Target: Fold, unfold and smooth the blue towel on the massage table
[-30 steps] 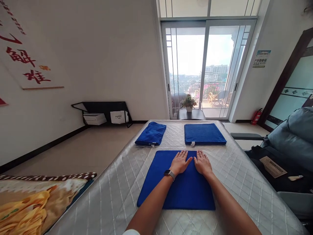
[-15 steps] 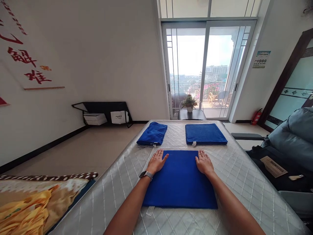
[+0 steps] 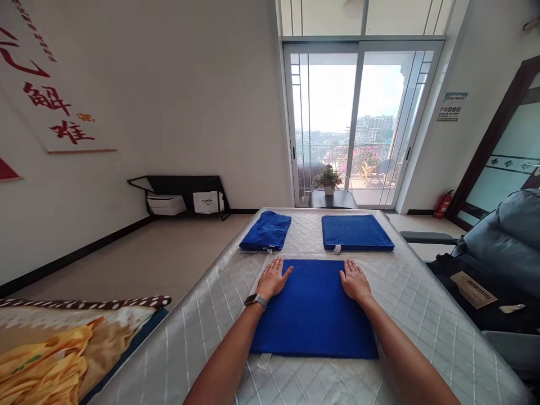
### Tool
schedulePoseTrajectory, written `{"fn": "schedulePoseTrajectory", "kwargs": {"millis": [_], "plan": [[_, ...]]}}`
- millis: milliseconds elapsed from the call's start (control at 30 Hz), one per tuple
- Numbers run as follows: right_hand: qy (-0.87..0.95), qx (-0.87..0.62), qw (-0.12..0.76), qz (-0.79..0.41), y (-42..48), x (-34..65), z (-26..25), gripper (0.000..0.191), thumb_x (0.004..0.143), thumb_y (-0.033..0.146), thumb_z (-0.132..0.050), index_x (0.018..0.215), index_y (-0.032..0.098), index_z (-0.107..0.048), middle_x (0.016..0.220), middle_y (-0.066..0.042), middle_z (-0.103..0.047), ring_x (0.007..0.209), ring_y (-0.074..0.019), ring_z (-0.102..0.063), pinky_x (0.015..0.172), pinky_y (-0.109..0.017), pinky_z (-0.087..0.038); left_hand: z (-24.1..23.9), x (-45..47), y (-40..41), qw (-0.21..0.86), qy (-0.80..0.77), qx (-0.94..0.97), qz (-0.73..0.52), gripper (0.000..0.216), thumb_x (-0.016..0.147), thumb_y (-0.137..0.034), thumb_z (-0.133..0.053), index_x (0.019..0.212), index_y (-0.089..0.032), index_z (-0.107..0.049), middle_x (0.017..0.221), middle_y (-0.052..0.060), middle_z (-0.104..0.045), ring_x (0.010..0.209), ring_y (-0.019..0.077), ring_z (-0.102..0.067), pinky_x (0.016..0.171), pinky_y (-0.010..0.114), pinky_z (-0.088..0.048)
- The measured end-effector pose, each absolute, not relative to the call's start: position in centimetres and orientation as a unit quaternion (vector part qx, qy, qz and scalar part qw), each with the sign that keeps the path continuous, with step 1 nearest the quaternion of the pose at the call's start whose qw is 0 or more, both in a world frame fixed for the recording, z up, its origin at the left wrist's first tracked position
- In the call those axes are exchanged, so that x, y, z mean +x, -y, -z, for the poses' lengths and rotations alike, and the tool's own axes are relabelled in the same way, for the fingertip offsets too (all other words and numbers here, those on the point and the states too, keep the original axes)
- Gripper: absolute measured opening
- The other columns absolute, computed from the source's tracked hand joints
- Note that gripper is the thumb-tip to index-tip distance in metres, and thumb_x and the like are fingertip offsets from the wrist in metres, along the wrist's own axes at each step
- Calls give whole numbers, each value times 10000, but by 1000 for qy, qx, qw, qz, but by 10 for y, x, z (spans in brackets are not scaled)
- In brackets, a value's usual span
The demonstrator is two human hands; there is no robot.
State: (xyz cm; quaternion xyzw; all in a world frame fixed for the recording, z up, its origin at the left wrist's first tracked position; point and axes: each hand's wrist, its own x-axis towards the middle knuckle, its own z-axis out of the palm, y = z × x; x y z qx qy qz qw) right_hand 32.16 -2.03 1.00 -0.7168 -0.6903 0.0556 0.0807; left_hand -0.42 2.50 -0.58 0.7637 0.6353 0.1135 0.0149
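Resting, fingers (image 3: 276, 265) outstretched, left hand (image 3: 272, 279) and right hand (image 3: 355, 280) touch one blue cloth (image 3: 314, 315); two other cloths (image 3: 265, 229) (image 3: 358, 232) (also blue) share the quilted mattress (image 3: 426, 320), facing one sliding door (image 3: 355, 112).

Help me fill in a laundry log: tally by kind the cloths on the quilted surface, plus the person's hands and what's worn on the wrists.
Blue cloths: 3
Hands, the left hand and the right hand: 2
Wristwatch: 1
Total: 6
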Motion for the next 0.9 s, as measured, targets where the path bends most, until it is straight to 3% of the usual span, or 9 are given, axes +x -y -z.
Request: {"fn": "schedulePoseTrajectory", "kwargs": {"millis": [233, 433, 567, 733, 900], "plan": [[686, -720, 90, -55, 22, 321, -11, 689, 1026, 428, -210, 1613, 66, -216, 1681, -100, -205, 1560, -190, -121, 1248, -363, -92, -5, 4, -23, -12, -655, 749, -97, 923, 976, -706, -148, 1568, -15, -303, 1633, 218, -309, 1538, 333, -243, 1252, 488, -188], [686, -718, 96, -61, 21, 321, -11, 690, 1023, 422, -226, 1613, 65, -215, 1681, -104, -199, 1560, -197, -120, 1251, -375, -92, -24, 76, 0, -38, -521, 835, -173, 748, 1012, -633, -209, 1587, -172, -335, 1590, 121, -440, 1516, 296, -315, 1253, 488, -238], [699, -709, 86, -49, 23, 324, -9, 670, 1024, 385, -231, 1611, 61, -220, 1683, -112, -198, 1560, -201, -122, 1249, -368, -103, -21, 151, 17, -12, -399, 899, -179, 693, 1037, -585, -210, 1564, -165, -374, 1596, 134, -428, 1499, 261, -356, 1240, 458, -277], [716, -694, 73, -36, 24, 328, -7, 653, 1016, 338, -248, 1610, 66, -233, 1685, -113, -188, 1558, -212, -137, 1247, -360, -105, -7, 192, 16, 48, -422, 890, -166, 690, 1051, -527, -129, 1557, -130, -380, 1590, 142, -434, 1503, 234, -349, 1241, 437, -279], [702, -706, 83, -36, 20, 325, -5, 668, 1032, 402, -217, 1608, 65, -237, 1680, -108, -210, 1558, -203, -136, 1249, -367, -112, 1, 167, 5, 51, -459, 874, -150, 702, 1034, -587, -152, 1579, -193, -353, 1625, 104, -382, 1533, 251, -280, 1255, 483, -238]]}}
